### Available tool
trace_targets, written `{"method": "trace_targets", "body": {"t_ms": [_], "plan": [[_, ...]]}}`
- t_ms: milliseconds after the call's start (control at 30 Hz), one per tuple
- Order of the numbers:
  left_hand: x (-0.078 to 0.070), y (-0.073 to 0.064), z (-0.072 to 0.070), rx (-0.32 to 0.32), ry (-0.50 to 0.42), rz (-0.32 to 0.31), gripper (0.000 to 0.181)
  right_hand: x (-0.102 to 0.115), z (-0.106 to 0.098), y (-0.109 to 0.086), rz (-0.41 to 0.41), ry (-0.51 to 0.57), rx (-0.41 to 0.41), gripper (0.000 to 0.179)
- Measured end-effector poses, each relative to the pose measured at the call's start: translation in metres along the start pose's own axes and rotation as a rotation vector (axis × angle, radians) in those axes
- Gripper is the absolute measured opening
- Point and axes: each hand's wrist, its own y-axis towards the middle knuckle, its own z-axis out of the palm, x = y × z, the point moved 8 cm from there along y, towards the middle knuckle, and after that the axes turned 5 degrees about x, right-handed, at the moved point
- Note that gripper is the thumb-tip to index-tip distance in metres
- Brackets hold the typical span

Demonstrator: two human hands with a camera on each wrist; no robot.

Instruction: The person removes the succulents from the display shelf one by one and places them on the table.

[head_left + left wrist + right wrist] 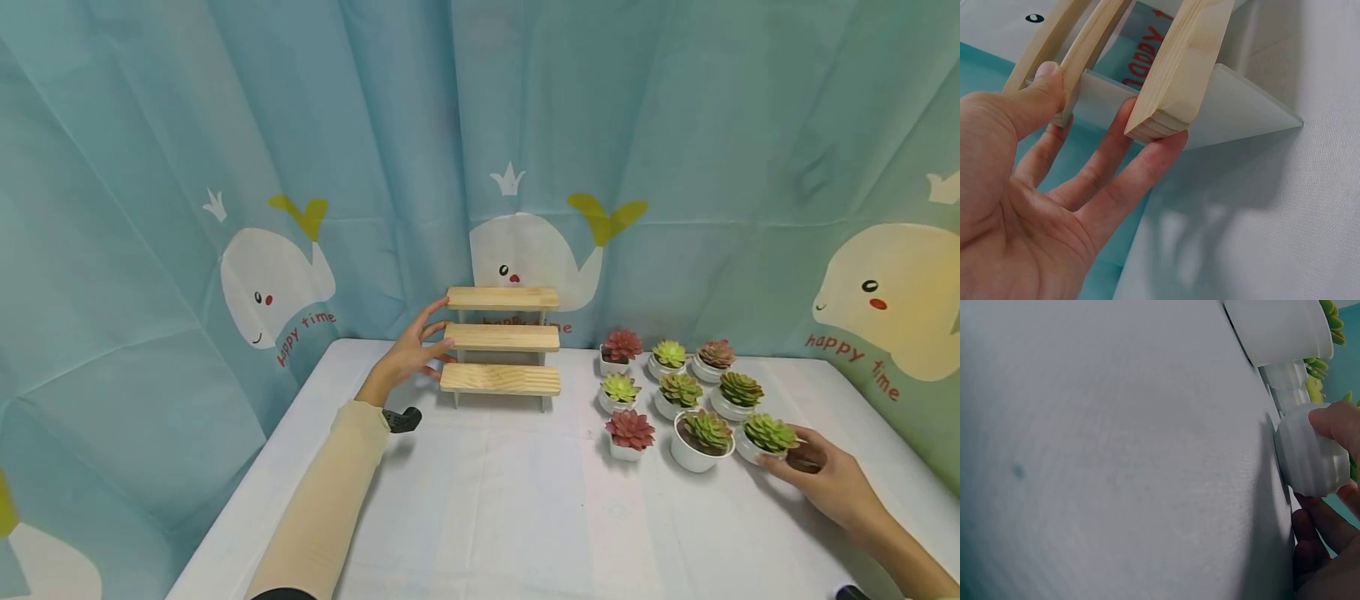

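A three-tier wooden display stand [504, 337] with pale side panels stands at the back of the table. My left hand [405, 357] holds its left end. In the left wrist view the thumb and a finger pinch the middle plank [1088, 47], while two other fingers touch the end of the bottom plank [1175, 81]. On the right, my right hand [836, 479] grips a green potted succulent [770, 433] at the front right of a group of pots. Its ribbed white pot [1310, 453] sits between thumb and fingers, low at the tabletop in the right wrist view.
Several other potted succulents stand close together, among them a red one [630, 430] at the front left and a larger white pot [701, 454] beside the held one. A blue curtain [675, 125] with printed whales hangs behind the white-covered table [525, 508].
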Motion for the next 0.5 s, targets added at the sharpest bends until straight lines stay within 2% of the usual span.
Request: {"method": "trace_targets", "body": {"t_ms": [367,500], "plan": [[-0.0008,-0.0010,0.0003,0.001,0.008,0.005,0.077,0.0029,-0.0003,0.0001,-0.016,-0.014,0.027,0.075],[-0.0009,-0.0005,0.0003,0.004,0.005,-0.001,0.077,0.0042,-0.0006,0.0002,-0.018,-0.003,0.061,0.075]]}}
